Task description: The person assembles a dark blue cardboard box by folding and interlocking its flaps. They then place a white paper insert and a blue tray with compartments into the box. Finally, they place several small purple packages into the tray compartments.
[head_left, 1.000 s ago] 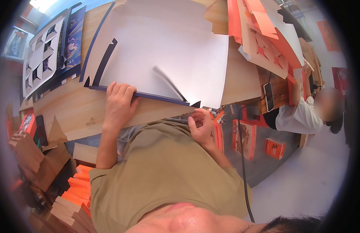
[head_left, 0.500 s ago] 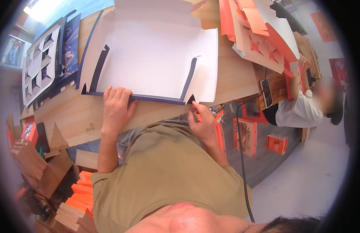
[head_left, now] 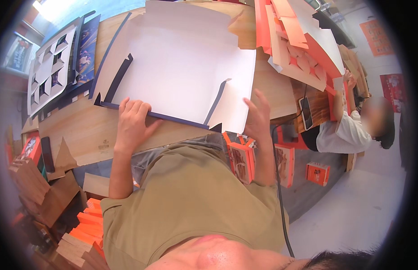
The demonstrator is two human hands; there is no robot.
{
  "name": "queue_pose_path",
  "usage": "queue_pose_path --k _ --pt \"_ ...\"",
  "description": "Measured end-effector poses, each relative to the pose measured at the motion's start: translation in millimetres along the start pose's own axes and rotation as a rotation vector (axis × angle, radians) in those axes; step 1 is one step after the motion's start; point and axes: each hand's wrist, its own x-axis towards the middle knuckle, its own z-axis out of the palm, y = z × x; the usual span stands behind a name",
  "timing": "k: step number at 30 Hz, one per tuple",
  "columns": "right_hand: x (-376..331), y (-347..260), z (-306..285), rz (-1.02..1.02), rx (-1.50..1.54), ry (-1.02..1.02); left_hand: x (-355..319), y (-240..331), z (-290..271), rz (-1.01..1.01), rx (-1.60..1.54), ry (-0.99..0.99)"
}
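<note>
A large white cardboard box blank with dark blue outer faces lies on the work table, partly folded. Its near edge is turned up into a narrow blue rim, and blue-edged strips stand up at the left and right. My left hand is closed over that near rim, left of its middle, with fingertips on the inner side and thumb lower down. Beside the right side flap is my right hand, fingers stretched and apart. It is slightly blurred, and whether it touches the flap I cannot tell.
Cut-out white inserts and dark blue printed sheets lie at the left. Orange-red box pieces are stacked at the right, near a phone and a black cable. Another person works at the far right.
My right hand has left the near right corner and moved up and right beside the side flap. The blank's right side has swung nearer to me. My left hand keeps its hold.
</note>
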Motion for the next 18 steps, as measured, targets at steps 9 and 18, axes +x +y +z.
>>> queue_pose_path --k 9,18 --pt "39.3 -18.0 15.7 -0.367 0.072 -0.128 -2.5 10.9 -7.7 0.096 0.061 -0.080" --pt "60.9 -72.6 30.6 -0.473 0.143 -0.027 -13.7 63.2 12.1 0.288 -0.127 -0.098"
